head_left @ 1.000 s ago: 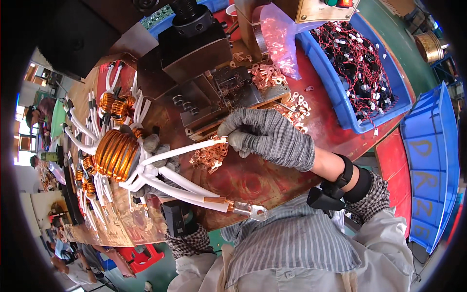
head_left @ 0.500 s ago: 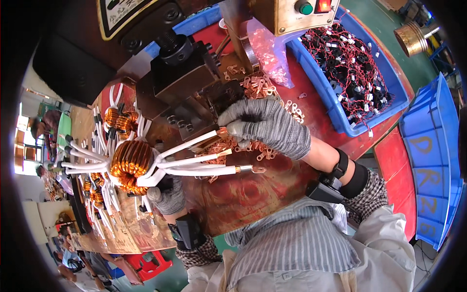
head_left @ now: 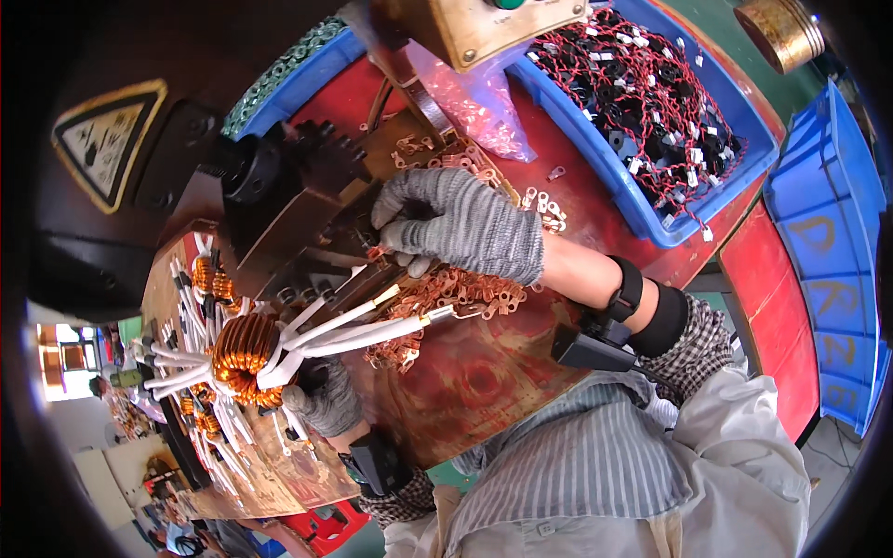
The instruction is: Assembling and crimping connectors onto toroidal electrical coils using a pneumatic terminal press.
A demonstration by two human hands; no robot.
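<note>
coil (head_left: 244, 353), wound in thick copper wire, is held up over the left part of a worn red table (head_left: 484, 386), with white leads (head_left: 339, 335) spreading from it to left and right. left hand (head_left: 326, 400), in a grey knit glove, is clamped on the coil at its near right side; its far fingers are partly hidden. one of the right-pointing leads ends in a metal lug (head_left: 456, 313), another in a bare copper tip.

right hand (head_left: 456, 223), gloved alike, is well apart from the left, farther off and to the right, fingers bent beside a dark press (head_left: 302, 195). a small reddish bit shows by its fingertips, but i cannot tell whether they are closed on it.

loose copper lugs (head_left: 479, 293) lie heaped just to the near side of the right hand. beyond it, at the far edge, a plastic bag (head_left: 479, 102) leans by a control box (head_left: 502, 33). to the far right stands a blue bin (head_left: 595, 153) full of black parts (head_left: 665, 139) with red wires; another blue crate (head_left: 837, 251) is farther right. more coils (head_left: 212, 279) with white leads lie at left on the table.
</note>
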